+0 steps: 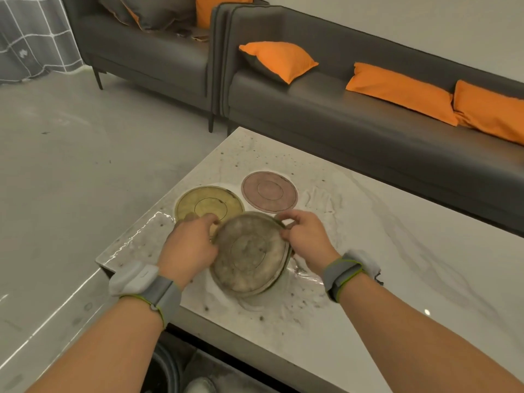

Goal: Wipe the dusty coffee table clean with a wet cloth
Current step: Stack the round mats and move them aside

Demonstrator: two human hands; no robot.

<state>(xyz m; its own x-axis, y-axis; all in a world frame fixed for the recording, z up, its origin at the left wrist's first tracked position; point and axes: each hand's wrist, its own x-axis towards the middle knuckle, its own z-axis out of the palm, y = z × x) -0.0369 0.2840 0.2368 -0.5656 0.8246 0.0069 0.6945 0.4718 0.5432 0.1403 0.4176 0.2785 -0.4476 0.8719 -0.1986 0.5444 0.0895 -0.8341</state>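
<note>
The white marble coffee table (382,251) is covered in dust and dark specks, with a wet patch near its left corner. A grey-green dusty plate (249,253) is tilted up off the table, and a second rim shows under it. My left hand (190,245) grips its left rim and my right hand (306,236) grips its right rim. A yellow plate (209,205) and a pink plate (269,191) lie flat on the table just beyond. No cloth shows on the table.
Dark grey sofas (340,109) with orange cushions (279,61) stand beyond the table. Grey floor (71,165) lies to the left. A dark bucket-like rim (167,367) shows below the table's near edge.
</note>
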